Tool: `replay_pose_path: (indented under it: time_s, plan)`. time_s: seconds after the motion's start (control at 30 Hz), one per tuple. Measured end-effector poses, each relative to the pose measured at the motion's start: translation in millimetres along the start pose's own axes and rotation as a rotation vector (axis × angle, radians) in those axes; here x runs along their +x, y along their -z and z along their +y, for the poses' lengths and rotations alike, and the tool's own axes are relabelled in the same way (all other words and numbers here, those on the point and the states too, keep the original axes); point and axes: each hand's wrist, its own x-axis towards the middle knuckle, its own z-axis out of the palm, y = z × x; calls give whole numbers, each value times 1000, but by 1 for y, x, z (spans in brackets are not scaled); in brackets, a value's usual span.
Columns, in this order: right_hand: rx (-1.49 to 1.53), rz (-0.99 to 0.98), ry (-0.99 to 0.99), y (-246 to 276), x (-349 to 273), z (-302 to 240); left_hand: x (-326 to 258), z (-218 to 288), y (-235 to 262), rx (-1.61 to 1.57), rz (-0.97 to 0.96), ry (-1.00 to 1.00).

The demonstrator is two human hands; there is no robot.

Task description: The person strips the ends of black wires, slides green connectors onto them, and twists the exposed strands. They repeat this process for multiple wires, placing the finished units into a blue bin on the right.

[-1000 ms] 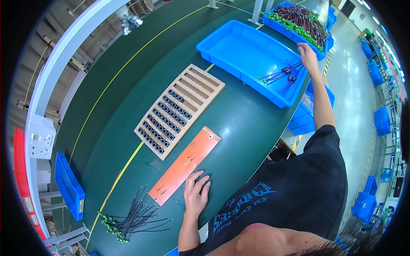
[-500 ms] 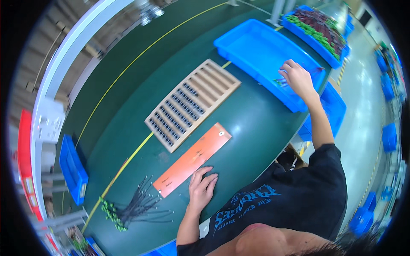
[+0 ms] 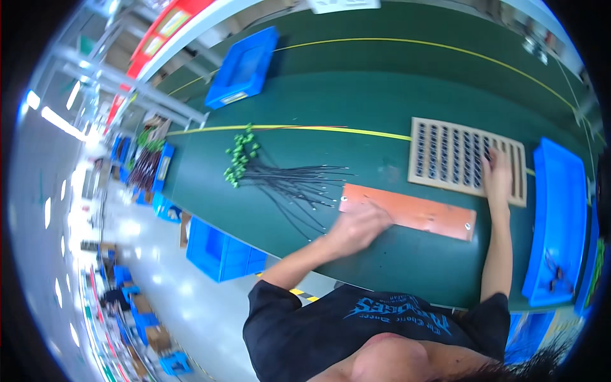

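Note:
My right hand (image 3: 499,172) reaches over the right part of a pale slotted tray (image 3: 439,183). Its fingers are bent and pinched around a small black part (image 3: 490,155) at one of the slots. Rows of similar black parts stand in the slots to the left of it. Over the left end of a flat orange board (image 3: 420,213) is my left hand (image 3: 359,228), its curled fingers smeared by motion. To its upper left lies a fan of black cables (image 3: 286,175) with green connectors (image 3: 238,156) at one end.
A long blue bin (image 3: 557,210) with a few dark pieces stands right of the tray. Another blue bin (image 3: 245,67) sits at the far left of the green table (image 3: 356,102). Below the table's left edge are a larger blue crate (image 3: 223,251) and a floor aisle.
My view has swung left. My right hand has gone from the blue bin to the slotted tray. My left hand has moved from beside the orange board's middle to its left end.

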Motion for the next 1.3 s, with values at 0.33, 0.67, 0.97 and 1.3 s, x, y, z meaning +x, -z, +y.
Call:
replay_pose_path:
  time_s: [0.33, 0.67, 0.97, 1.3]
  plan:
    - [188, 98, 20, 14, 5, -28, -25, -195, 189, 913, -107, 357]
    - [223, 10, 2, 14, 4, -27, 38, -223, 124, 699, -380, 220]
    - [153, 37, 105, 16, 4, -29, 3, -179, 152, 553, -382, 246]
    - [167, 40, 118, 16, 4, -28, 24, -179, 129, 575, -382, 106]
